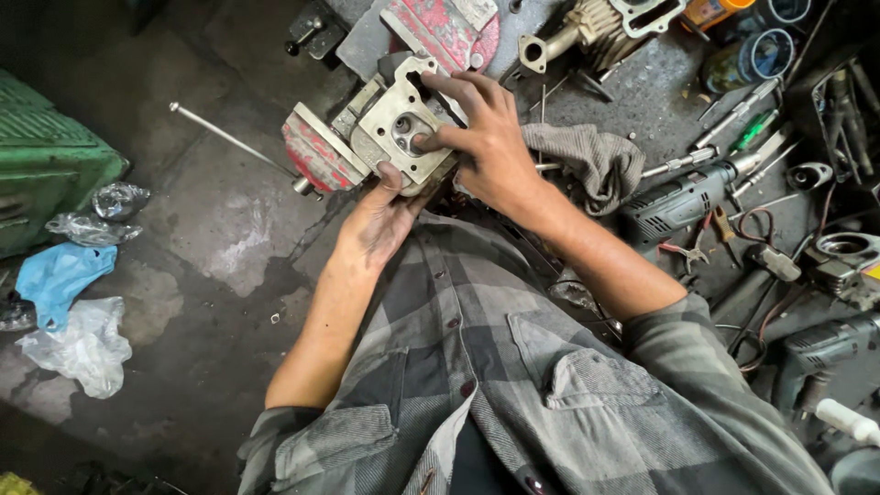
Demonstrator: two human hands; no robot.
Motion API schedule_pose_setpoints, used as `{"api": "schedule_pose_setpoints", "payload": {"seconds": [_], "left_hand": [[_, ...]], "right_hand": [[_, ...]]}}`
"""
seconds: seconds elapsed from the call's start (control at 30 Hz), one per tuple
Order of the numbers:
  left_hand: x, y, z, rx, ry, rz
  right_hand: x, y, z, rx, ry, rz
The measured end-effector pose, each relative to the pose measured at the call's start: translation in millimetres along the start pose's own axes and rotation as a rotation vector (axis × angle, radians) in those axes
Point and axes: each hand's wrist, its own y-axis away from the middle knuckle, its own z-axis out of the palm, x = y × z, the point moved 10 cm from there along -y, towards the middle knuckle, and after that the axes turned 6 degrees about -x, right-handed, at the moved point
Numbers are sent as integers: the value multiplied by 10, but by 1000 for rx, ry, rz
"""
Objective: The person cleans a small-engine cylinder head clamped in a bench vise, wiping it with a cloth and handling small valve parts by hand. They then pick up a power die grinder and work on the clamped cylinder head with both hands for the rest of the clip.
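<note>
Single view, head-worn camera. It looked steeply down from above the person's chest, facing forward over the grey checked shirt (pixel 513 385) toward the workbench (pixel 642 101). Range was close: both forearms filled the middle of the frame, with the red vise (pixel 316 151) near the top edge. The stained floor (pixel 183 275) occupied the left side. No second view overlapped it.

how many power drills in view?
2. One drill lies right of the grey rag, beside the right hand. Another drill sits at the right edge, lower down. Clutter may hide more.
</note>
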Motion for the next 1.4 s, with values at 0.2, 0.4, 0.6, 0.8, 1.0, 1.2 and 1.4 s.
{"api": "schedule_pose_setpoints", "payload": {"seconds": [0.2,0.4,0.6,0.8,1.0,1.2,1.4], "left_hand": [[83,283,101,-86,-321,-73],[625,624,760,-39,-1368,-163],[1080,489,1424,120,-1839,48],[1029,283,1922,-207,-2161,407],[959,198,1771,-216,-2242,313],[960,134,1791,-220,-2245,323],[954,74,1860,-217,-2219,306]], "right_hand": [[1448,795,-307,409,-454,632],[2351,1395,-318,187,468,748],[2370,1398,-241,342,454,646],[1528,1235,594,41,-376,578],[1181,1235,1651,44,-1087,738],[1299,1209,1679,122,-967,707],[1316,1211,1834,123,-1109,687]]}}
